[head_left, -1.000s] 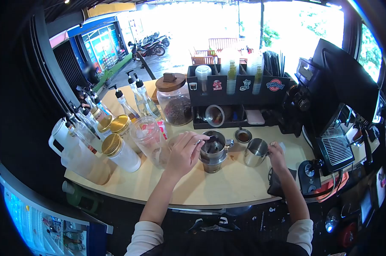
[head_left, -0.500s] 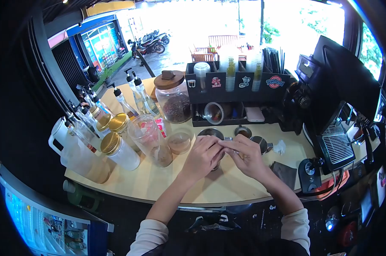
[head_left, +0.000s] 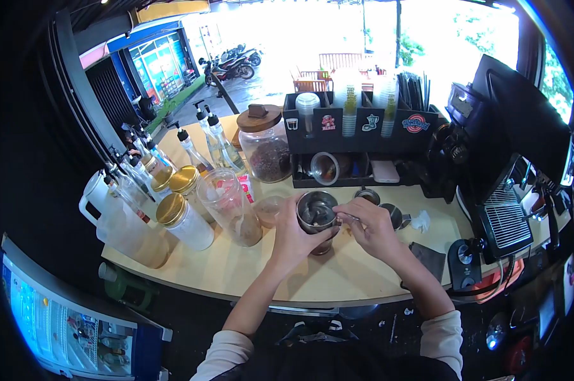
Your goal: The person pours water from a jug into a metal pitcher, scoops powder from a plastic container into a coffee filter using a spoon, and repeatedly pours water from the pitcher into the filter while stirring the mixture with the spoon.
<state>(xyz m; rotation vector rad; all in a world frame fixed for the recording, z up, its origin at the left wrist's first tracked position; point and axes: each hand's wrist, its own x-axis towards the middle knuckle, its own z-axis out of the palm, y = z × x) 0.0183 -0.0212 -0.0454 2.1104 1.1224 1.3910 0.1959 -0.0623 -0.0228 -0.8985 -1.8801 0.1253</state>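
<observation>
A metal cup (head_left: pixel 317 223) stands upright over the wooden counter. My left hand (head_left: pixel 291 232) is wrapped round its left side, the thumb lying across its front. My right hand (head_left: pixel 367 222) is closed in a pinch at the right rim, on what looks like a spoon's thin handle. Inside the cup shows a shiny, curved spoon-like shape (head_left: pixel 317 208); its details are too small to make out. A small round metal vessel (head_left: pixel 367 195) and another metal cup (head_left: pixel 395 216) are just beyond my right hand.
To the left stand a tall clear container (head_left: pixel 226 213), gold-lidded jars (head_left: pixel 184 221), pump bottles (head_left: pixel 218 146) and a pitcher (head_left: pixel 131 232). A wood-lidded jar (head_left: pixel 265 152) and a black cup organizer (head_left: pixel 357 124) are behind. Right are a crumpled tissue (head_left: pixel 420 220), dark cloth (head_left: pixel 428 260) and black machine (head_left: pixel 503 216).
My hands, which met fingertip to fingertip above the metal cup, have parted. The left now grasps the cup's side, and the right is at its rim. The whole view has shifted slightly.
</observation>
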